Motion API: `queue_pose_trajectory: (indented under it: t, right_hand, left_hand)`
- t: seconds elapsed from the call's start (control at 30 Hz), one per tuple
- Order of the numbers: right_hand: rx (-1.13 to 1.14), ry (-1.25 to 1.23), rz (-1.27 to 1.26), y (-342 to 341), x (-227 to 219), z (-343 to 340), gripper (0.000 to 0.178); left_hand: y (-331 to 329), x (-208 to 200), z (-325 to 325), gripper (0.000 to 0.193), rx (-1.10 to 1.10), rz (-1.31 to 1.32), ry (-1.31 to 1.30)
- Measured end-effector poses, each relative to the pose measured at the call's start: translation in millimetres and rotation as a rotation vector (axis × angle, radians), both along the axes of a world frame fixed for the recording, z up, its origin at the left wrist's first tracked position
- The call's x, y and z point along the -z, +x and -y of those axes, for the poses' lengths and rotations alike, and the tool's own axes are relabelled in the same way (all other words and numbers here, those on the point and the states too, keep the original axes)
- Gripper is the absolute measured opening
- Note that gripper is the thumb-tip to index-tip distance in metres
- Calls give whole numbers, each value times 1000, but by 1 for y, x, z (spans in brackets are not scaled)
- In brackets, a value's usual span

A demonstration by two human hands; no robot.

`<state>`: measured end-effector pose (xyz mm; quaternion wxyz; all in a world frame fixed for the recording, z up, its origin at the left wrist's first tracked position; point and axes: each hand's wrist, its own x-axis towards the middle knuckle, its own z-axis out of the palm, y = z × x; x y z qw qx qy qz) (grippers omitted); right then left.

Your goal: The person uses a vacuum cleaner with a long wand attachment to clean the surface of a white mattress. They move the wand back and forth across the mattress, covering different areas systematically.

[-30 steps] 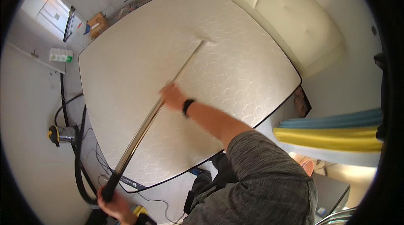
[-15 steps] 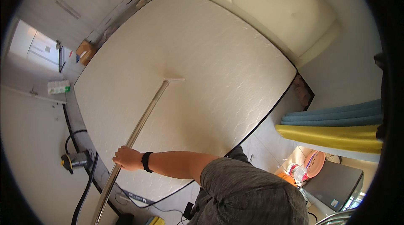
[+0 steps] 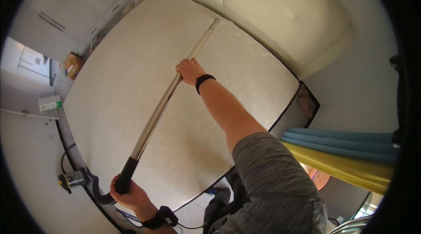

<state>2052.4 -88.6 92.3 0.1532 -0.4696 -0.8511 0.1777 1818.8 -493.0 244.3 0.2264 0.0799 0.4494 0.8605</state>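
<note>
A long metal vacuum cleaner wand (image 3: 157,118) slants across the cream mattress (image 3: 118,72). Its far end rests on the mattress close to the headboard, and the head there is hard to make out. My right hand (image 3: 189,72), with a black band at the wrist, is wrapped round the metal tube about midway. Nearer to me, my left hand (image 3: 130,195) grips the wand's black handle (image 3: 126,175). From the handle a dark hose (image 3: 97,190) curves left, toward a small grey and yellow machine (image 3: 73,179) by the wall.
Behind the mattress stands a padded cream headboard (image 3: 280,12). Blue curtain (image 3: 337,138) and yellow curtain (image 3: 337,159) hang at the right. A cardboard box (image 3: 73,65) and a white-green pack (image 3: 50,103) lie left of the bed. A cable (image 3: 190,227) runs near my feet.
The wand's head has travelled from the mattress middle to near the headboard. My right hand has moved forward and rightward with the tube. My left hand has come into view on the handle.
</note>
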Motion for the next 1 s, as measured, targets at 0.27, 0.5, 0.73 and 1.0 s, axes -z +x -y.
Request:
queue_pose_trajectory:
  t: [0.27, 0.5, 0.73, 1.0]
  right_hand:
    - [-122, -17, 97, 11, -14, 137, 24]
    - [-477, -387, -43, 58, -49, 289, 26]
    - [-459, -153, -2, 101, -50, 257, 12]
    - [-459, -39, -21, 161, -29, 93, 10]
  left_hand:
    - [-10, -40, 107, 21, -38, -5, -85]
    - [-47, -122, 222, 23, -268, -119, -106]
    - [5, -143, 207, 18, -321, -131, -42]
    - [118, -142, 91, 14, -373, -72, -43]
